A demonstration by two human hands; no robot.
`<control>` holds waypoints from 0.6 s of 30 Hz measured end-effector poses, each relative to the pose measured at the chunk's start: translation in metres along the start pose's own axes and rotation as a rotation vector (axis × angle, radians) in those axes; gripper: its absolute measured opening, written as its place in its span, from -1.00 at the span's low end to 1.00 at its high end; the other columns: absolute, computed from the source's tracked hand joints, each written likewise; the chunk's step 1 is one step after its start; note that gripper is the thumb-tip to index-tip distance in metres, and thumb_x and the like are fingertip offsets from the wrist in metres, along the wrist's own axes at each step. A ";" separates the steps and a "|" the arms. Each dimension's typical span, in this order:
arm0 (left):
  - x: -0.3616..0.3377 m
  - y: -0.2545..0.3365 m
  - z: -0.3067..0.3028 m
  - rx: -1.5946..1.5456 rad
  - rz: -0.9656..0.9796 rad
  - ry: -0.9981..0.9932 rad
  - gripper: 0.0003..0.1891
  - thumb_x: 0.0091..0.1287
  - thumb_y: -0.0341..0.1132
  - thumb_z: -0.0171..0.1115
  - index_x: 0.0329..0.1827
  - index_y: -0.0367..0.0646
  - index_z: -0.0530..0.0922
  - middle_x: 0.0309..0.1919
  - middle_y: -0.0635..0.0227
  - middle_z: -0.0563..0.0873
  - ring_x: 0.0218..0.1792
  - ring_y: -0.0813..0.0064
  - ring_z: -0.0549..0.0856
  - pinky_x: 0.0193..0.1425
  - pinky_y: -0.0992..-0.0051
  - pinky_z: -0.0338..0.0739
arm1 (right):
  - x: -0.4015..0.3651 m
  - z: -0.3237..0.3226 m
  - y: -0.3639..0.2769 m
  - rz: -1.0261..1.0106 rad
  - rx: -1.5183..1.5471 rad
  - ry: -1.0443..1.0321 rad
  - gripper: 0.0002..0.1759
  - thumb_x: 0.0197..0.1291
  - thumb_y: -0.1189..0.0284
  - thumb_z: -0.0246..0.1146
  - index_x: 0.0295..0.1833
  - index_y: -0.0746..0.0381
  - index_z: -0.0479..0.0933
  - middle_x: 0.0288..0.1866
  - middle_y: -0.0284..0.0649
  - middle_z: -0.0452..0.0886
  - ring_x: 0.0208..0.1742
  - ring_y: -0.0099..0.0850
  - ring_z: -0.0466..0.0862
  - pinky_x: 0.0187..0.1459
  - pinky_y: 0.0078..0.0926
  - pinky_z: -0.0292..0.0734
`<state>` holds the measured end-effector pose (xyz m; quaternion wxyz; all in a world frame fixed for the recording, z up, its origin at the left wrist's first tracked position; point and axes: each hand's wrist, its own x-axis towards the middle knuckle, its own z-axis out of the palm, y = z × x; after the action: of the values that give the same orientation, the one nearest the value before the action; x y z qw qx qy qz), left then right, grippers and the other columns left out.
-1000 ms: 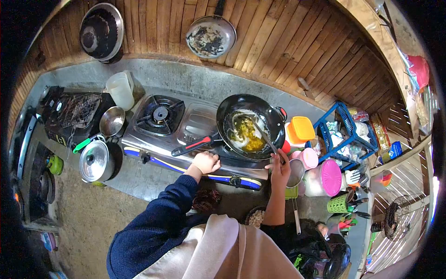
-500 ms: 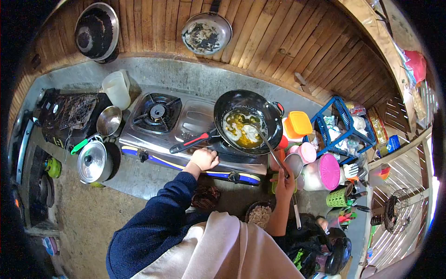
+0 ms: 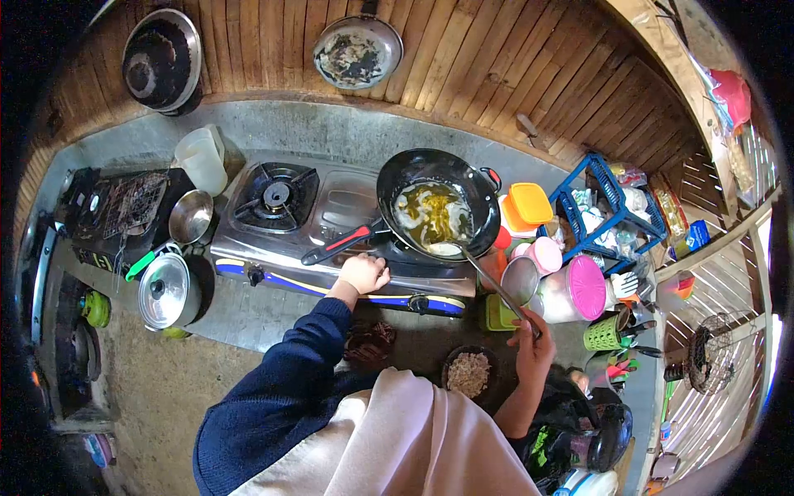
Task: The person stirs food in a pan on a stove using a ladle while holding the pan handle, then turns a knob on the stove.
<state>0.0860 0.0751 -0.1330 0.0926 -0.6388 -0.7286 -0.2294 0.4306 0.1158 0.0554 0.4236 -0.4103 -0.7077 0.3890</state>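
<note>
A black wok [image 3: 438, 169] sits on the right burner, with yellow oil and pale, foamy bits in it. In my right hand [image 3: 533, 335] is the long handle of a metal spatula [image 3: 500, 291]; its head lies in the oil near the wok's front wall. The fingers of my left hand [image 3: 362, 274] are curled, and it rests on the front edge of the stove [image 3: 339, 186], just below the wok's red-and-black handle [image 3: 347, 241]. Nothing shows in that hand. A dark bowl of pale, crumbly food [image 3: 469, 374] stands close to my body.
Left of the stove are a lidded pot [image 3: 165, 289], a small steel pan [image 3: 191, 217] and a white jug [image 3: 201, 161]. A strainer [image 3: 520, 281], a pink-lidded container [image 3: 584, 288], an orange-lidded box [image 3: 530, 203] and a blue rack [image 3: 608, 211] crowd the right side.
My right hand has moved right and down, drawing the spatula's head toward the wok's front wall. More of the food bowl shows. My left hand stays on the stove edge.
</note>
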 end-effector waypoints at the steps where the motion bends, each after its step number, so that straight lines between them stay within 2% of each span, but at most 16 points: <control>1: 0.000 0.000 0.000 0.004 -0.002 -0.017 -0.66 0.20 -0.03 0.06 -0.52 -0.13 0.51 -0.60 0.20 0.63 -0.50 0.16 0.64 -0.38 0.23 0.54 | -0.001 -0.001 -0.004 0.032 -0.024 0.014 -0.70 0.30 0.39 0.15 0.05 0.37 0.49 -0.30 -0.17 0.67 -0.53 -0.61 0.54 -0.44 -0.66 0.47; 8: 0.000 -0.002 0.003 -0.002 0.005 -0.012 -0.65 0.20 -0.01 0.06 -0.51 -0.13 0.52 -0.59 0.19 0.64 -0.49 0.17 0.64 -0.38 0.24 0.54 | -0.007 -0.010 -0.016 0.018 -0.017 0.040 -0.71 0.31 0.40 0.13 0.03 0.37 0.49 -0.30 -0.12 0.67 -0.53 -0.59 0.56 -0.43 -0.65 0.46; 10: 0.000 -0.002 0.004 -0.001 0.001 -0.007 -0.65 0.19 -0.02 0.06 -0.52 -0.13 0.52 -0.59 0.20 0.64 -0.50 0.17 0.64 -0.38 0.24 0.54 | -0.007 -0.012 -0.019 -0.041 -0.057 0.038 -0.71 0.31 0.39 0.13 0.02 0.37 0.50 -0.32 -0.11 0.67 -0.52 -0.57 0.57 -0.43 -0.63 0.47; 18: -0.001 -0.001 0.002 0.005 0.008 -0.003 -0.66 0.19 -0.02 0.07 -0.53 -0.12 0.51 -0.61 0.21 0.63 -0.52 0.17 0.63 -0.40 0.25 0.54 | -0.003 -0.011 -0.013 -0.022 -0.043 0.034 -0.70 0.33 0.40 0.11 0.04 0.39 0.47 -0.33 -0.12 0.66 -0.54 -0.58 0.55 -0.44 -0.65 0.45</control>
<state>0.0854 0.0754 -0.1350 0.0937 -0.6418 -0.7268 -0.2262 0.4388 0.1106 0.0699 0.4309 -0.4182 -0.7131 0.3618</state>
